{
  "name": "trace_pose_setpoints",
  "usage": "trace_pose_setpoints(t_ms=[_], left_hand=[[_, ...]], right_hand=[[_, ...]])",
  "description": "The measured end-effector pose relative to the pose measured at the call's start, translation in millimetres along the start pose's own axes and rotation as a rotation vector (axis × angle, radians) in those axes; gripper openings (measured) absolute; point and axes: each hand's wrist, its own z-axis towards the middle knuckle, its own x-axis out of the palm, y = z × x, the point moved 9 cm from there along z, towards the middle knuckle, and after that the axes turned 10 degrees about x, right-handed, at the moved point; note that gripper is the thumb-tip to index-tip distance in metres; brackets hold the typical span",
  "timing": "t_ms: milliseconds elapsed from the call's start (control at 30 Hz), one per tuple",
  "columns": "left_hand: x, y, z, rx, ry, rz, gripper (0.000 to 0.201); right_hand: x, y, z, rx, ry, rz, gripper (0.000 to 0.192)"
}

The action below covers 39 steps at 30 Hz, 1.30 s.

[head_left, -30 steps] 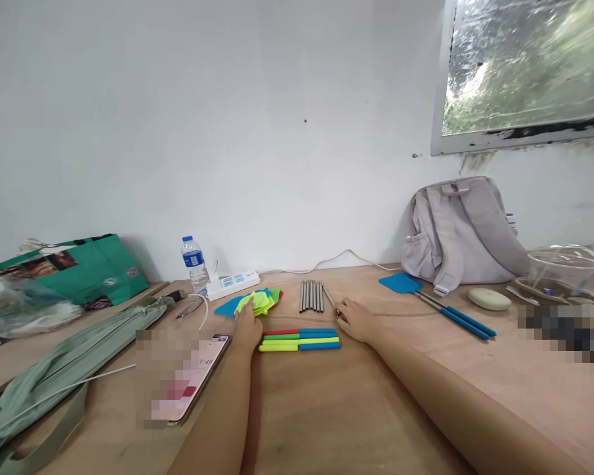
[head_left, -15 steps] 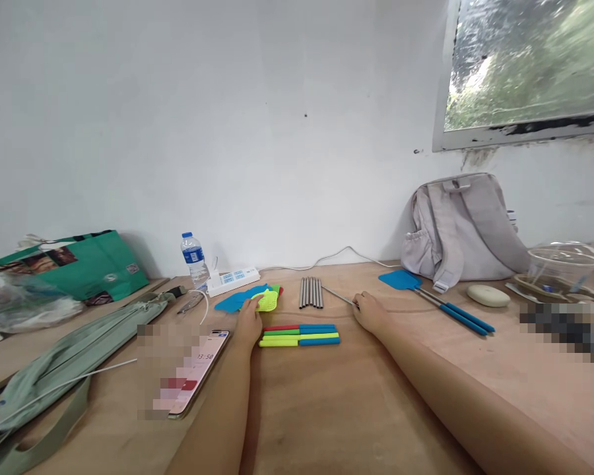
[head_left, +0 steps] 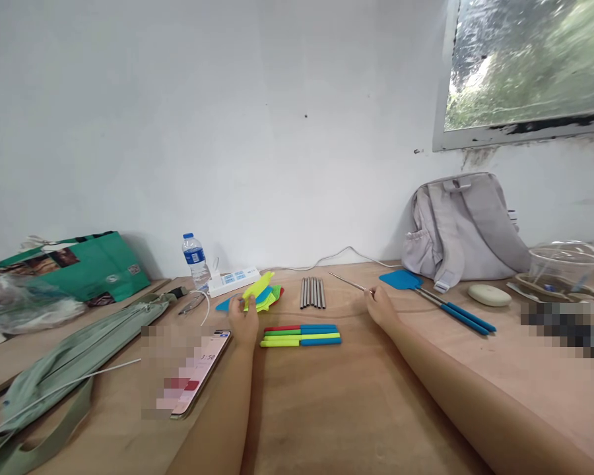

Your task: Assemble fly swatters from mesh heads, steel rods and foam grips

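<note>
My left hand (head_left: 243, 318) pinches a yellow-green swatter head (head_left: 257, 287) and tilts it up off a small pile of blue, green and red swatter heads (head_left: 270, 297). My right hand (head_left: 379, 306) grips a thin metal rod (head_left: 347, 282) that points up and to the left, lifted over the table. Between the hands lie a row of several metal rods (head_left: 311, 293) and, nearer to me, several coloured handles (head_left: 301, 336) laid side by side.
An assembled blue swatter (head_left: 435, 301) lies right of my right hand, before a grey backpack (head_left: 462, 227). A phone (head_left: 198, 373), water bottle (head_left: 195, 260), power strip (head_left: 232, 281), green bag (head_left: 84, 265), olive strap bag (head_left: 74, 359), white oval case (head_left: 489, 295) and glass bowl (head_left: 564, 264) also stand on the wooden table (head_left: 336, 409).
My right hand has drawn one metal rod away from the row, sliding right and lifting it. My left hand has raised the yellow-green swatter head off the pile.
</note>
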Motion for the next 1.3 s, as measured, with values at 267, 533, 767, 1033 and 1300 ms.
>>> trace_pose_setpoints(t_ms=[267,533,767,1033,1300], left_hand=[[16.9,25,-12,-0.36,-0.038,-0.432,0.021],[36.5,20,-25,-0.505,0.11,-0.588,0.025],[47.9,15,-33,-0.543,0.238,-0.612,0.04],[48.9,20,-34,-0.542,0.271,-0.583,0.043],[47.6,14,-36,-0.502,0.318,-0.5,0.044]], right_hand=[[-6,19,-11,-0.102,0.029,0.144,0.026],[1,44,-28,-0.271,0.105,0.168,0.022],[8,49,-34,-0.333,0.168,0.152,0.024],[12,46,-32,-0.337,0.17,0.133,0.024],[11,48,-35,-0.385,0.206,0.121,0.02]])
